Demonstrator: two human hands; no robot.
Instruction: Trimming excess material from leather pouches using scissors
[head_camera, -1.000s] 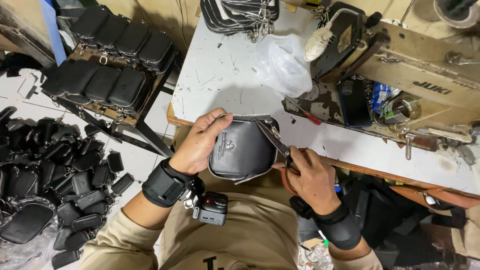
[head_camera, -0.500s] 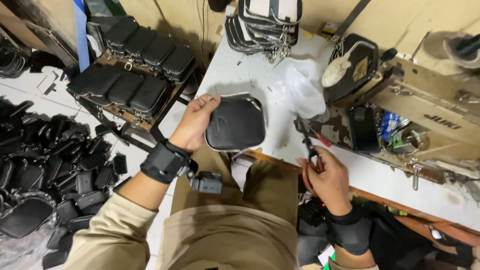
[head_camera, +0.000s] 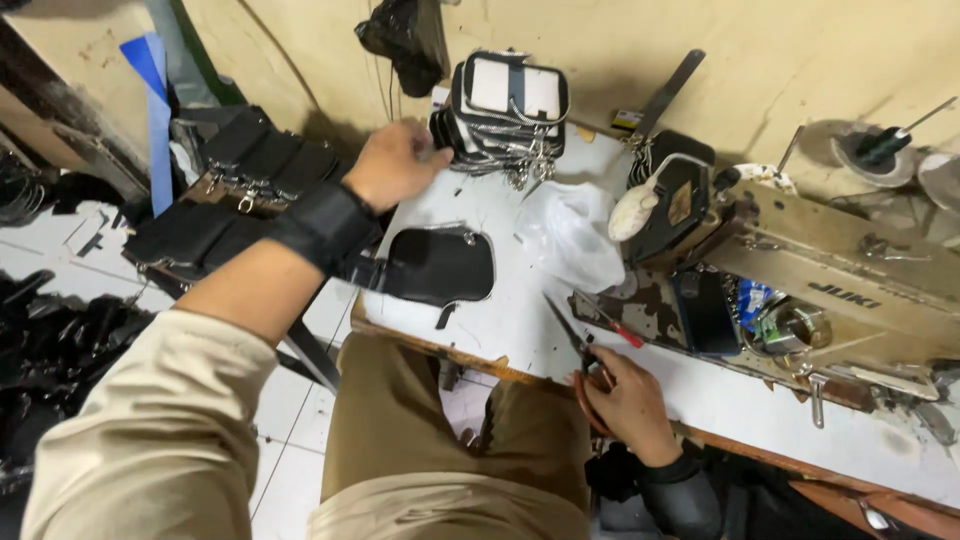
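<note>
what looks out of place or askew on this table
The black pouch lies half off the table, over its left edge, with nothing holding it. The left hand is up at the pouch stack; the right hand holds scissors.

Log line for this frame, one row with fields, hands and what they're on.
left hand: reaching to stack of zippered pouches | right hand: holds scissors at table edge | black pouch: flat on white table, untouched

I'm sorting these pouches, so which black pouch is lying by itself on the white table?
The flat black pouch near the table's front edge. The others sit stacked at the back, where the left hand reaches.
</note>
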